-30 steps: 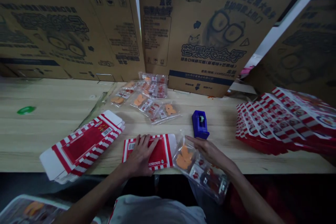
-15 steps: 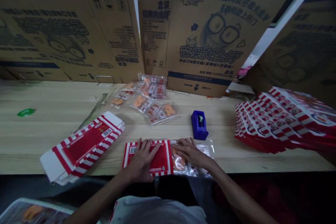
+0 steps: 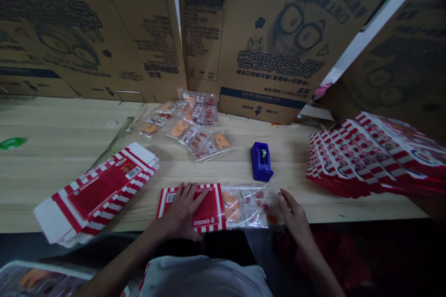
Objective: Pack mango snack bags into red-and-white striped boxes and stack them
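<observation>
A flat red carton with striped borders [image 3: 216, 206] lies near the table's front edge. My left hand [image 3: 186, 209] rests on top of it, fingers spread. Out of the carton's right end extends a clear plastic packet [image 3: 249, 209] holding orange shaped pieces and small printed sachets. My right hand [image 3: 292, 209] is at the packet's far right end, its fingers curled against the clear film; the fingertips' hold is partly hidden. Whether the packet's left part lies inside the carton is hidden by the carton's red panel.
Left lies a stack of flattened red-striped cartons [image 3: 101, 195]. Behind the hands are several clear packets [image 3: 195, 120] and a blue tape dispenser [image 3: 261, 162]. A row of red-and-white cartons [image 3: 369, 153] stands right. Large cardboard boxes [image 3: 275, 41] line the back. A green object [image 3: 12, 143] lies far left.
My right hand has moved right, from the packet's middle beside the carton to its far end, uncovering the pieces inside. My left hand stays on the carton. The view has shifted slightly.
</observation>
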Motion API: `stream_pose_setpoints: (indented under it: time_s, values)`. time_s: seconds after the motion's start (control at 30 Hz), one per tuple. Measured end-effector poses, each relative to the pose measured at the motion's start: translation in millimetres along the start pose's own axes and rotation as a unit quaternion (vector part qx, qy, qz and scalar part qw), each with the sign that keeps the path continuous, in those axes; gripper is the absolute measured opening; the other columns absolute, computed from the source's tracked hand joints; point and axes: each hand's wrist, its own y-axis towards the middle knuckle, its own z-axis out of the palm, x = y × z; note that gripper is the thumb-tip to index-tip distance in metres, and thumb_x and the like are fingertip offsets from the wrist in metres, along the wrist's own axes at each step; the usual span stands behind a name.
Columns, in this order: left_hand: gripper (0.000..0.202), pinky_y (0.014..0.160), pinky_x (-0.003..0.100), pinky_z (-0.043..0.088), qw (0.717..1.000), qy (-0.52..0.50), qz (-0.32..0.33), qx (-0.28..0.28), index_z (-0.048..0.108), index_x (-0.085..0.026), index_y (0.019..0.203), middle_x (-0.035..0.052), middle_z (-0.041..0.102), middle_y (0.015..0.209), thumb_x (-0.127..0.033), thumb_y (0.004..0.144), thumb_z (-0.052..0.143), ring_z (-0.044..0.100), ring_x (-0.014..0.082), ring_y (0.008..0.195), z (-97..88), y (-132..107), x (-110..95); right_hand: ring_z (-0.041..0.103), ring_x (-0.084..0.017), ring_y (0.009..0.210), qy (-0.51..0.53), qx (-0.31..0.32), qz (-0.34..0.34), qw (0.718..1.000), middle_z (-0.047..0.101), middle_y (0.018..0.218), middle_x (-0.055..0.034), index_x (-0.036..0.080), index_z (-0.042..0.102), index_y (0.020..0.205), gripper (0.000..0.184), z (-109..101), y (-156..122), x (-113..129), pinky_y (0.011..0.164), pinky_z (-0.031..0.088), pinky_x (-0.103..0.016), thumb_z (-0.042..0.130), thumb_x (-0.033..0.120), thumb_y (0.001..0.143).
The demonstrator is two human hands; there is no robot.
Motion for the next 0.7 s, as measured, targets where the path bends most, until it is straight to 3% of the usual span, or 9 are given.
stream_pose_setpoints:
  time_s: [0.13,0.3,0.4,0.53,0.7]
  values:
    - [0.121,0.11,0.06,0.016,0.999,0.002,-0.013,-0.038,0.027,-0.018,0.147,0.0224,0.033,0.143,-0.053,0.043,0.078,0.028,0.0449,0.132,-0.3,2,-1,0.059,-0.03,0.111,-0.014,0.057,0.015,0.998,0.064,0.118,-0.0171,0.013,0.06,0.12,0.063,17,-18,11,0.099,0.044,-0.047,0.039,0.061,0.086]
    - [0.111,0.107,0.057,0.021,0.996,0.009,-0.043,-0.082,0.033,-0.015,0.143,0.0224,0.039,0.136,-0.048,0.046,0.077,0.035,0.0417,0.124,-7.2,-2,5,0.062,-0.028,0.107,0.032,0.076,-0.022,0.996,0.063,0.121,-0.0148,0.016,0.055,0.127,0.06,48,-14,28,0.09,0.051,-0.042,0.051,0.055,0.081]
    - [0.111,0.107,0.055,0.022,0.995,0.012,-0.021,-0.092,0.033,-0.016,0.143,0.02,0.038,0.136,-0.045,0.045,0.077,0.035,0.0403,0.122,-6.8,-6,8,0.068,-0.027,0.084,0.061,0.062,-0.017,0.996,0.071,0.101,-0.0127,0.015,0.065,0.11,0.05,47,8,15,0.075,0.055,-0.04,0.061,0.048,0.072]
    - [0.113,0.108,0.055,0.02,0.996,0.008,0.004,-0.092,0.032,-0.013,0.143,0.0212,0.036,0.136,-0.046,0.045,0.076,0.034,0.0414,0.122,-4.5,-9,9,0.066,-0.023,0.069,0.036,0.048,-0.08,0.995,0.071,0.075,-0.0079,0.018,0.07,0.07,0.021,45,29,5,0.067,0.053,-0.036,0.058,0.035,0.069]
    - [0.116,0.108,0.055,0.022,0.998,-0.008,0.026,-0.063,0.028,-0.011,0.145,0.023,0.033,0.137,-0.043,0.045,0.077,0.032,0.0428,0.124,-5.8,-13,8,0.064,-0.021,0.063,0.024,0.05,-0.109,0.992,0.07,0.068,-0.0066,0.019,0.067,0.064,0.018,39,32,9,0.061,0.05,-0.032,0.052,0.028,0.069]
